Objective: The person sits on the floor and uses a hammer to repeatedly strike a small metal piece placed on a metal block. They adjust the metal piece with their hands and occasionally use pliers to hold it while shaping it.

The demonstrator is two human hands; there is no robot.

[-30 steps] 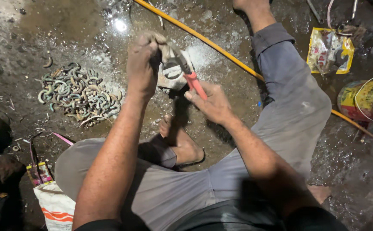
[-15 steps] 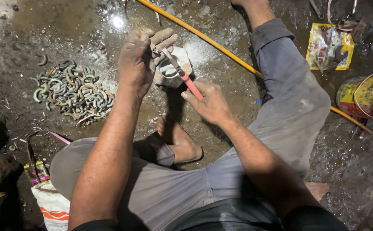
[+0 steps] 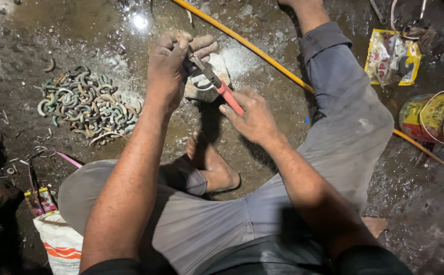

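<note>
I sit on a wet, dirty floor. My right hand (image 3: 250, 114) grips the red handles of a pair of pliers (image 3: 217, 84), whose jaws point up and left. My left hand (image 3: 173, 69) is closed over the pliers' tip, fingers pinched around a small metal piece that I cannot make out. Both hands hover over a pale stone block (image 3: 206, 86) on the floor. A heap of curved greenish metal hooks (image 3: 87, 104) lies to the left of my left arm.
A yellow hose (image 3: 262, 53) runs diagonally behind the hands. At right lie a yellow packet (image 3: 392, 58) and a yellow-red can (image 3: 433, 117). A white sack (image 3: 59, 244) and a small box (image 3: 41, 201) sit at lower left. My bare foot (image 3: 212, 165) is under the hands.
My left hand has closed further over the pliers' jaws and both hands have shifted slightly up and left over the stone block.
</note>
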